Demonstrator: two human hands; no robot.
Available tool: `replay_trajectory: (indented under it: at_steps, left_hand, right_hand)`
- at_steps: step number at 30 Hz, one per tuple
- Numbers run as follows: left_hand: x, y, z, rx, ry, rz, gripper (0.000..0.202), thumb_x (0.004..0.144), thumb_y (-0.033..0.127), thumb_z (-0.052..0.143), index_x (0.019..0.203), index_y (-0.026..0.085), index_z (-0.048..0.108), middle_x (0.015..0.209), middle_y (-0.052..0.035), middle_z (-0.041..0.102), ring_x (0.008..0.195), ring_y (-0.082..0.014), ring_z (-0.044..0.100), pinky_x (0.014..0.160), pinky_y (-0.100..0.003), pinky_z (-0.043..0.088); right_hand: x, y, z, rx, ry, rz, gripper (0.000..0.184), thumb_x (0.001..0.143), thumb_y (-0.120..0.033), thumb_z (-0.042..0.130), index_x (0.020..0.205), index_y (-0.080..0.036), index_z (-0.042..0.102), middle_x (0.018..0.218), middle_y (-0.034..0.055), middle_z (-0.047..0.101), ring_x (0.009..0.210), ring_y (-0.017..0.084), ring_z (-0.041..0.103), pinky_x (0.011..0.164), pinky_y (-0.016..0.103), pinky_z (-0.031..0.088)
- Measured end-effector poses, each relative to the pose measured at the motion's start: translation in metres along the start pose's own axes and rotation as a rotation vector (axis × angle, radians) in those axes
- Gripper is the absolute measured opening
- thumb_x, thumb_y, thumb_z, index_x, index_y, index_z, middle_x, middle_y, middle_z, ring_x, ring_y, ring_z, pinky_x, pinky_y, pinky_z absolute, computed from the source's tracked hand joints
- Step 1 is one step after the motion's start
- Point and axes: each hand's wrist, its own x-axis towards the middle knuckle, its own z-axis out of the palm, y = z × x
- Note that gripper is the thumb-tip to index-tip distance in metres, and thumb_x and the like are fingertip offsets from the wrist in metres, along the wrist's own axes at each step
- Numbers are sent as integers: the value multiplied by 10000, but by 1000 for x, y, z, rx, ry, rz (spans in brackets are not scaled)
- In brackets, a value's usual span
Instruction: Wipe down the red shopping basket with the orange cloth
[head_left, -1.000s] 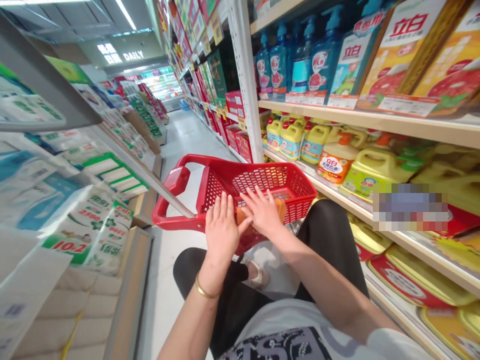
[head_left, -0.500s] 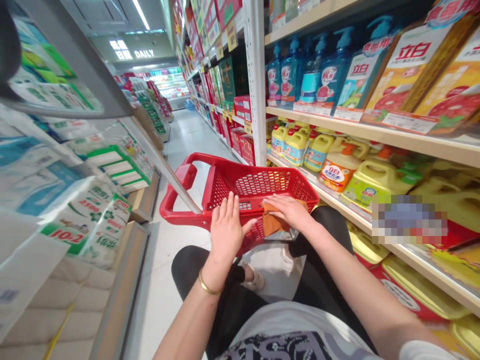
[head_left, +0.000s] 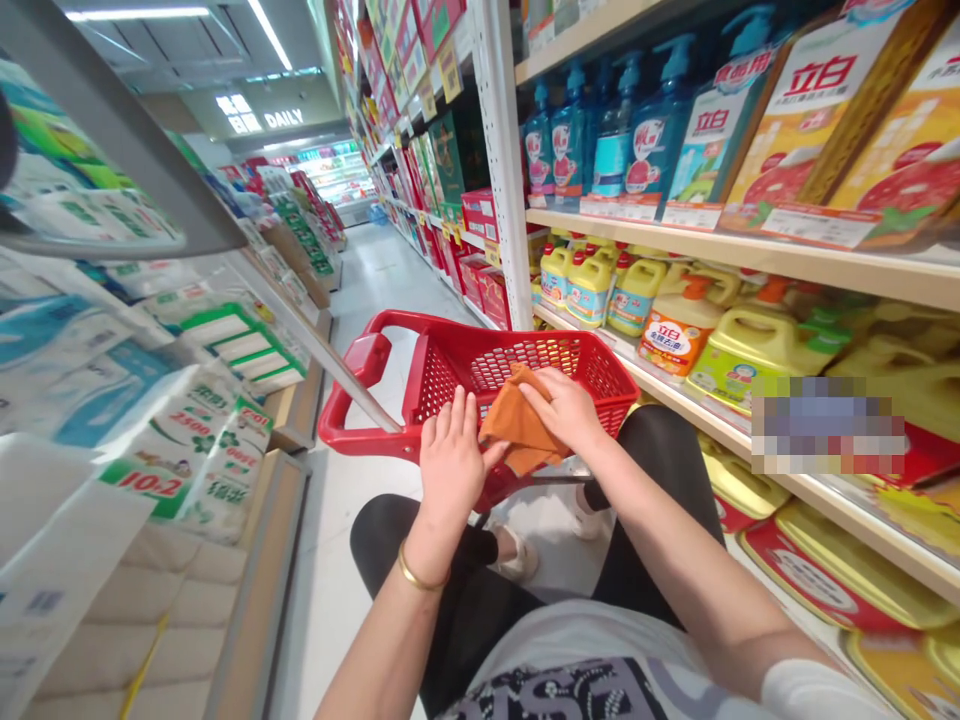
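Note:
In front of my knees stands a red plastic shopping cart [head_left: 360, 432] with perforated basket walls. My left hand [head_left: 452, 455] lies on its near side with the fingers stretched out, and the thumb reaches to the edge of an orange cloth [head_left: 517, 415]. Fingers of my right hand [head_left: 570, 408] are closed on that cloth, which hangs bunched over the near rim of the basket. The cloth hides part of the basket's inside. A gold bracelet [head_left: 416, 572] circles my left wrist.
Shelves on the right hold blue pump bottles [head_left: 652, 130] and yellow detergent jugs [head_left: 757, 345]. Tissue packs [head_left: 180, 440] are stacked on the left. A grey-framed metal pole [head_left: 315, 340] slants across the left side. The aisle floor [head_left: 382, 265] runs ahead beyond the cart.
My right hand has lifted from lying flat over the cloth and now grips it, bringing it up and left toward my left hand. The left hand has hardly moved.

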Motion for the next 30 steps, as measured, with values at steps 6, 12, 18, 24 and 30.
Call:
replay_trajectory:
  at_steps: [6, 12, 18, 24, 30]
  left_hand:
    - [0, 1, 0, -29, 14, -9, 834, 1047, 671, 471, 1680, 133, 396, 1725, -193, 379, 1482, -404, 533, 1223, -561, 381]
    - [-1, 0, 3, -14, 16, -10, 865, 1044, 677, 469, 1669, 84, 398, 1727, -212, 370, 1548, -398, 462, 1277, -563, 316]
    - [-2, -2, 2, -5, 0, 8, 904, 1027, 701, 491, 1699, 113, 345, 1735, -202, 361, 1570, -391, 437, 1290, -553, 306]
    - [-3, 3, 2, -29, 9, -22, 896, 1031, 703, 485, 1704, 130, 340, 1745, -177, 345, 1576, -386, 429, 1298, -546, 299]
    - [-3, 2, 4, -26, 7, -30, 912, 1030, 710, 477, 1705, 116, 327, 1746, -189, 339, 1561, -400, 443, 1276, -560, 321]
  right_hand:
    - [-14, -2, 28, -329, -53, -49, 615, 1126, -381, 400, 1724, -261, 320, 1768, 66, 341, 1669, 345, 226, 1325, 691, 183]
    - [-23, -27, 57, -298, -123, -254, 689, 1109, -511, 487, 1717, -228, 330, 1778, 61, 316, 1683, 277, 191, 1375, 568, 152]
    - [-29, -4, 54, -314, -131, -264, 643, 1088, -506, 556, 1677, -291, 415, 1717, 61, 444, 1655, 321, 278, 1343, 697, 124]
    - [-44, 48, 4, -483, 117, 49, 477, 1119, -392, 443, 1558, -278, 590, 1722, 83, 431, 1663, 409, 218, 1244, 863, -18]
    - [-29, 1, 39, -399, -42, -76, 557, 1112, -314, 391, 1610, -93, 507, 1723, 166, 414, 1646, 318, 306, 1351, 579, 228]
